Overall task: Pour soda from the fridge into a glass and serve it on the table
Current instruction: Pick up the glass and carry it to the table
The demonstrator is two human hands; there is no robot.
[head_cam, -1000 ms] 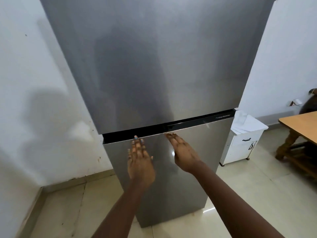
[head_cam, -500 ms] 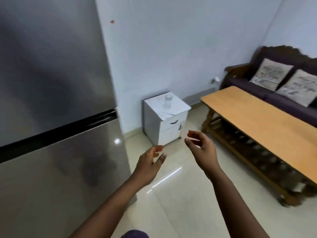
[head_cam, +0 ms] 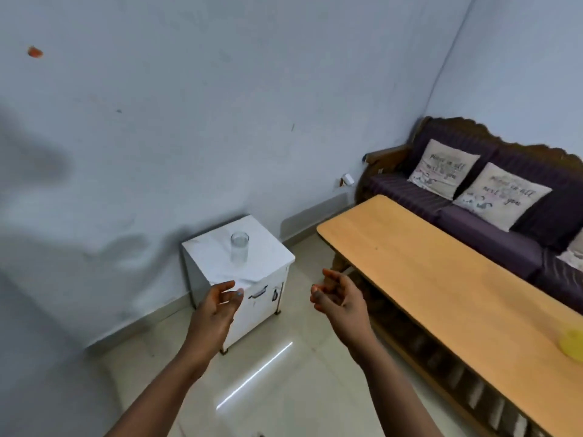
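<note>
A clear, empty glass (head_cam: 239,251) stands upright on top of a small white cabinet (head_cam: 214,263) against the wall. My left hand (head_cam: 217,307) hovers in front of the cabinet's near edge, below the glass, fingers apart and holding nothing. My right hand (head_cam: 337,296) is raised to the right of the cabinet, fingers loosely curled and empty. A long wooden table (head_cam: 441,288) stretches along the right side. The fridge and the soda are out of view.
A dark purple sofa (head_cam: 492,234) with printed cushions (head_cam: 501,195) stands behind the table. A yellow object (head_cam: 572,343) lies at the table's right edge. Tiled floor (head_cam: 277,383) spreads below my arms. The pale wall fills the left.
The view has swung right, away from the fridge, which has left the frame. Both hands came off the fridge door and now hang in the air near the white cabinet.
</note>
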